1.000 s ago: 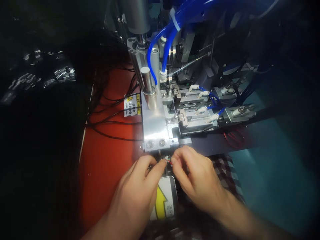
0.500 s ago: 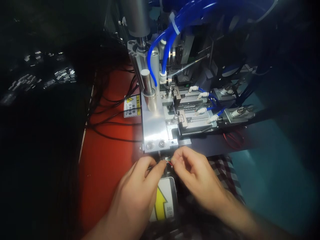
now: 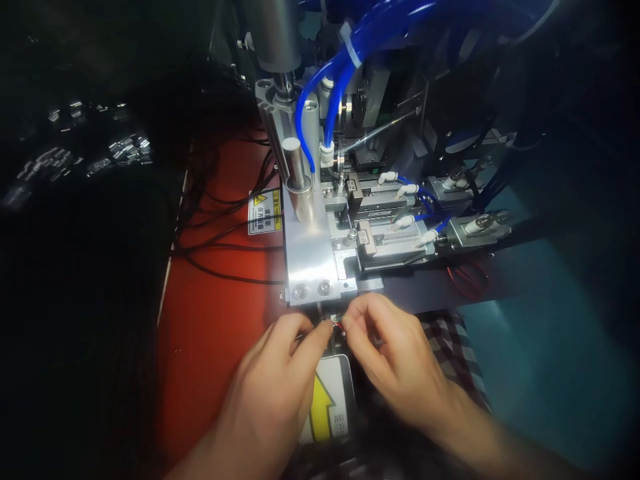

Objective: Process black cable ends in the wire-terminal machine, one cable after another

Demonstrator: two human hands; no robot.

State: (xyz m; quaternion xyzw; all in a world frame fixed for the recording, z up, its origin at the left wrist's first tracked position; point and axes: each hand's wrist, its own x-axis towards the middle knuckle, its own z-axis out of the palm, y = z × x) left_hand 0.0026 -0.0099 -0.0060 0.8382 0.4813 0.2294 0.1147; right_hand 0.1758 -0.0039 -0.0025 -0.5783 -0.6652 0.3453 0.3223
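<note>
Head view: both hands meet just below the near edge of the aluminium plate (image 3: 306, 257).

- Left hand (image 3: 277, 377): thumb and forefinger closed to a tight pinch on the wire end (image 3: 339, 326), other fingers curled under.
- Right hand (image 3: 395, 357): same pinch, closed on it from the opposite side.
- The fingertips nearly touch. Only a short bit shows between them: a red strand plus something pale. It is too small to tell whether that is a terminal or bare strands.

Geometry:
- The wire end sits directly below the plate's near edge, in line with the dark slot (image 3: 326, 311) under the two screws (image 3: 313, 289).
- What shows of it runs across, roughly parallel to that edge. The slot lies straight ahead of the pinch, toward the plate.
- Both pinches are about equally near the slot, though the right hand's knuckles sit closer to the plate edge than the left's.

Around the plate:
- Below it, between the wrists, is a yellow arrow label (image 3: 324, 400) pointing at the plate.
- Below and right, a checked cloth (image 3: 453, 337) lies under the right hand.
- To the left are a warning sticker (image 3: 265, 210) and black cables (image 3: 225, 230) on the red bench top (image 3: 215, 327).
- Beyond the far side are blue air hoses (image 3: 327, 83).
- Far left, in the dark, is a scatter of small metal parts (image 3: 125, 150).
</note>
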